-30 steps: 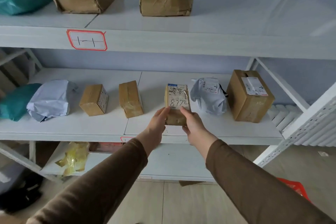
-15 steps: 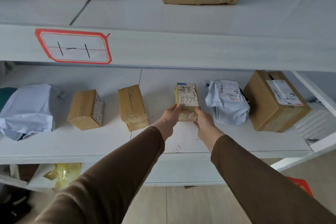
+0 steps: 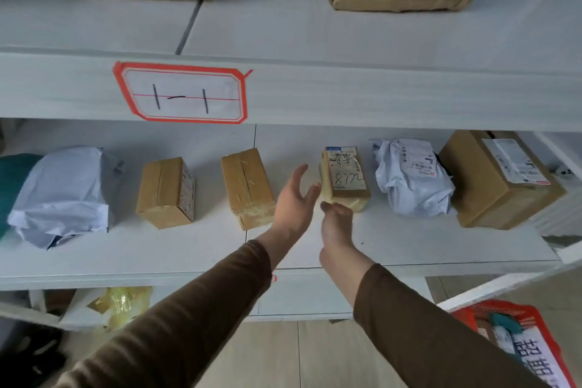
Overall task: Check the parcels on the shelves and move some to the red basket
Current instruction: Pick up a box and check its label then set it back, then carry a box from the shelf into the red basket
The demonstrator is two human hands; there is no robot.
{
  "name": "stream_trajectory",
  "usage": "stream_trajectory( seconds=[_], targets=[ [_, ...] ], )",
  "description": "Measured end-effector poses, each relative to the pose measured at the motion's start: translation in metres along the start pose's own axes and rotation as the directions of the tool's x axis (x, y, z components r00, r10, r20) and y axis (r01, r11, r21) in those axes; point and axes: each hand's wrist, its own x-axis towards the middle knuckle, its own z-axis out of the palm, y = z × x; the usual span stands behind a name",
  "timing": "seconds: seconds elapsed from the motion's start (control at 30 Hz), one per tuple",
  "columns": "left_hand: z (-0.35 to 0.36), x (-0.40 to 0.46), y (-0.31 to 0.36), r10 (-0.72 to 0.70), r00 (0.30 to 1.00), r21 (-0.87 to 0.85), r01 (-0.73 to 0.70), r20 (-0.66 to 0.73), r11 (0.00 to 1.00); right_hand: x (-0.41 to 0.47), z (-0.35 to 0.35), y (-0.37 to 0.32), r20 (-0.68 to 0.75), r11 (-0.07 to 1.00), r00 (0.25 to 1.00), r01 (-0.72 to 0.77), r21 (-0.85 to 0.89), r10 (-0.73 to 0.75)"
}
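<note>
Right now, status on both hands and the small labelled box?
Left hand open, empty. Right hand off the box, empty. Small brown cardboard box marked 8772 resting on the white middle shelf. Nothing blocking it.

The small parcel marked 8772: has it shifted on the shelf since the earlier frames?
No clear shift. The small parcel sits between the taped box and the white bag as before; only the hands, left and right, have let go.

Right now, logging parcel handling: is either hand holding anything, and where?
Nothing is held. The left hand is open beside the small labelled box; the right hand is off it.
</note>
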Motion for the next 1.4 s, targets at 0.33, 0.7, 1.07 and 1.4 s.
stream_trajectory(
  seconds=[0.33, 0.7, 1.07, 1.4],
  targets=[
    [-0.112, 0.002, -0.043, -0.375, 0.906, -0.287, 0.313, -0.194, 0.905, -0.027, 0.079, -0.016, 0.382, 0.904, 0.921, 0.226, -0.362, -0.078],
    [-0.103, -0.04, -0.019, -0.251, 0.968, -0.497, 0.232, 0.028, 0.836, -0.065, 0.035, -0.015, 0.451, 0.974, 0.879, 0.211, -0.08, -0.153],
    [-0.068, -0.136, 0.024, -0.066, 0.997, -0.604, 0.032, -0.033, 0.797, -0.118, -0.087, -0.029, 0.624, 0.962, 0.778, -0.224, 0.158, 0.078],
    [-0.022, -0.209, 0.054, -0.285, 0.945, -0.588, 0.325, 0.163, 0.741, -0.154, -0.179, -0.027, 0.671, 0.951, 0.726, -0.291, 0.102, 0.15]
  ],
)
